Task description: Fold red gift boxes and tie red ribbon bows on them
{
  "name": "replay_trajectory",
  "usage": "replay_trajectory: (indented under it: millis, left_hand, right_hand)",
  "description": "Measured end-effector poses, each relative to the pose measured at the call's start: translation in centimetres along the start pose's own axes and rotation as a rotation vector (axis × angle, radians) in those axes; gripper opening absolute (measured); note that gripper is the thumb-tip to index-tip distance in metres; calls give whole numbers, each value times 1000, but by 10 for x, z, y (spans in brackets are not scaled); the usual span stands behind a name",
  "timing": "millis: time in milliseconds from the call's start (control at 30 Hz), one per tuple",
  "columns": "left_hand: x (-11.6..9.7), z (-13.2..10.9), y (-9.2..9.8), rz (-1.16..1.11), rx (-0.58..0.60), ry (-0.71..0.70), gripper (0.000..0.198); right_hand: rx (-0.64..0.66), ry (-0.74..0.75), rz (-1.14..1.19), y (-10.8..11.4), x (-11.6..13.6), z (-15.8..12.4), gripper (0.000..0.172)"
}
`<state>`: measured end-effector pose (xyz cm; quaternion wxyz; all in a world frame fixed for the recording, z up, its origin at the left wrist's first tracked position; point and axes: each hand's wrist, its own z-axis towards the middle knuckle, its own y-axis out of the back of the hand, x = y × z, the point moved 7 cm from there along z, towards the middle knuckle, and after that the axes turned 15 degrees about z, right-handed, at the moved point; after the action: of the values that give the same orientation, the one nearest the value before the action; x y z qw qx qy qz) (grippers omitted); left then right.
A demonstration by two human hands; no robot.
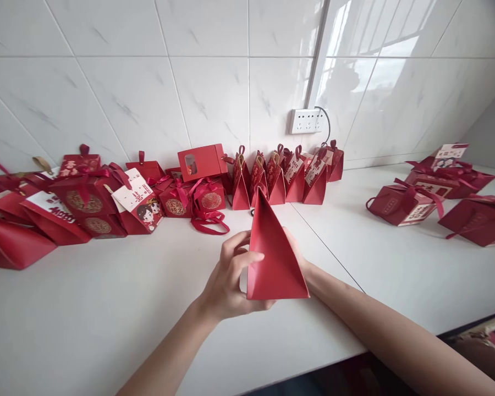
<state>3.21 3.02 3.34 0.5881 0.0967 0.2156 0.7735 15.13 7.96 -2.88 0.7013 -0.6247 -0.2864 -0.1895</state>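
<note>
A red triangular gift box [277, 264] is held up above the white table, its plain folded end facing me. My left hand [231, 280] grips it from the left, fingers bent around the side and under the bottom edge, one fingertip on the red end panel. Behind its right side is my right hand [293, 247], mostly hidden by the box; the fingers I can see curl against it. Just beyond the box's peak stands a row of similar triangular gift boxes [277, 184] with ribbon loops on top.
Piled red gift boxes [84, 198] fill the back left of the table [119, 308], one with a trailing ribbon [209, 223]. More ribboned boxes [402, 203] lie at the right. A power strip [308, 121] is on the tiled wall. An open carton [478, 352] sits below the right edge.
</note>
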Motion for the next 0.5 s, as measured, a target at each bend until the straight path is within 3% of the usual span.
replay_trajectory:
  millis: [133, 200, 267, 367, 433, 500]
  left_hand:
    - [5, -1, 2, -4, 22, -31, 56]
    - [13, -3, 3, -36, 6, 65, 57]
    - [33, -7, 5, -139, -45, 343, 56]
    - [68, -25, 1, -432, -163, 882, 53]
    - [81, -35, -7, -653, -225, 1112, 55]
    - [87, -39, -16, -855, -251, 1253, 53]
  right_hand:
    - [-60, 5, 61, 4, 2, 1, 21]
    - [-71, -4, 68, 6, 2, 3, 20]
    - [-93, -13, 79, 11, 2, 6, 24]
    - [-181, 3, 96, 22, 4, 10, 33]
    - [-231, 4, 96, 28, 4, 11, 38]
    - [-223, -4, 87, 27, 3, 12, 43]
